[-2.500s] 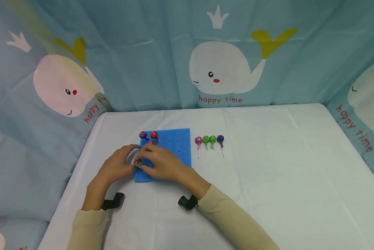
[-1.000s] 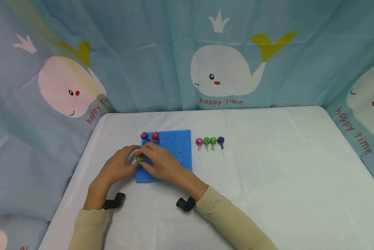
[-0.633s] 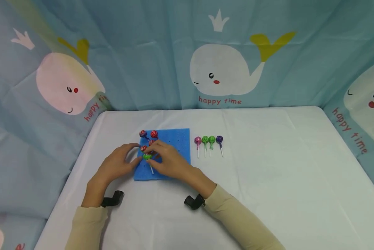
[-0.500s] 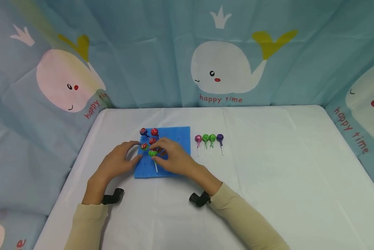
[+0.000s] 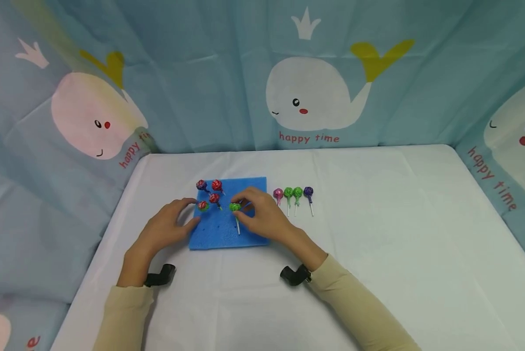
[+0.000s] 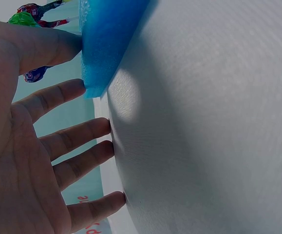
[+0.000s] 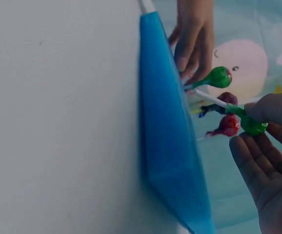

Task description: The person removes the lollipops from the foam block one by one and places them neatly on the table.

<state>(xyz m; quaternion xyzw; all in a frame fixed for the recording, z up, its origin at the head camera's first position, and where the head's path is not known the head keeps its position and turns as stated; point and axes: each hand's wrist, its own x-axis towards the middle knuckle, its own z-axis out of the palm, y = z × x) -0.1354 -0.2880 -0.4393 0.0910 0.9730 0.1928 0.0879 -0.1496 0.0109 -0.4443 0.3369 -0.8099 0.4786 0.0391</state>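
On the left half of the white worktop point(image 5: 398, 234), a blue foam board point(image 5: 214, 239) lies flat. The right hand point(image 5: 264, 214) pinches a green lollipop point(image 5: 235, 207) by its wrapped head, between thumb and fingers, over the middle of the board. The stick of this lollipop points down and toward the near side; whether its tip touches the foam cannot be told.

The left hand point(image 5: 163, 226) is spread wide at the left edge of the board. Its thumb and index finger touch the foam; the other fingers extend apart beside it.

Four lollipops stand tilted in the far-left part of the board: a dark blue-and-red lollipop point(image 5: 201, 185) at the far-left corner, a red lollipop point(image 5: 217, 185) to its right, a second red lollipop point(image 5: 214, 198) nearer, and a red-and-green lollipop point(image 5: 203, 206) nearest, close to the left hand.

Right of the board, four lollipops lie in a row, sticks toward the near side. Order from left: pink lollipop point(image 5: 278, 194), two green lollipops point(image 5: 298, 193), purple lollipop point(image 5: 308, 192).
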